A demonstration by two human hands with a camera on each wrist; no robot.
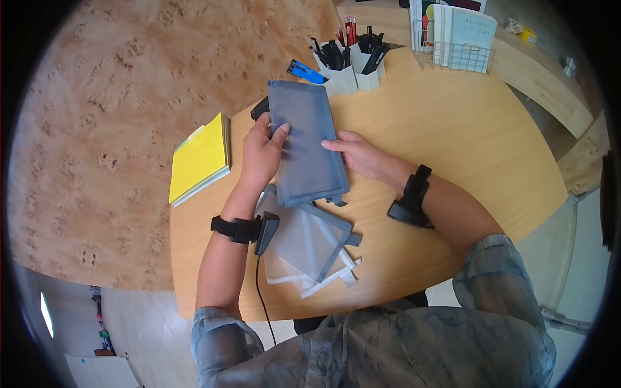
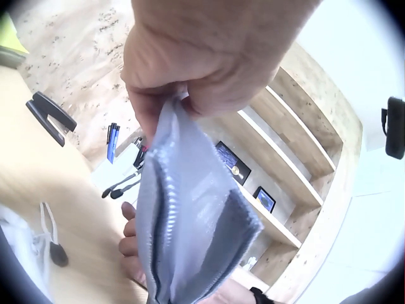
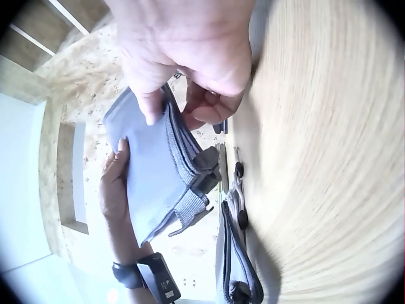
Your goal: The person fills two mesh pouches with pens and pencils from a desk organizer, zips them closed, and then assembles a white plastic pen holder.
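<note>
A flat grey-blue zippered pouch (image 1: 307, 155) of see-through material is held above the table by both hands. The left hand (image 1: 262, 155) pinches its left edge, thumb on the front face. On the opposite edge the right hand (image 1: 359, 154) grips it with the thumb on top. In the left wrist view the pouch (image 2: 196, 209) is seen end-on, its zipper side towards the camera. The right wrist view shows several fabric layers and a tab at the edge of the pouch (image 3: 152, 171). Beneath it lie more pouches (image 1: 294, 242), grey and white-edged, overlapping on the table.
Yellow-topped papers (image 1: 204, 158) lie at the table's left edge. White holders (image 1: 343, 79) with pens stand at the back, blue pens (image 1: 306, 72) beside them. A black stapler (image 2: 50, 117) is left of the pens. A wire rack (image 1: 462, 57) holds booklets at the back right.
</note>
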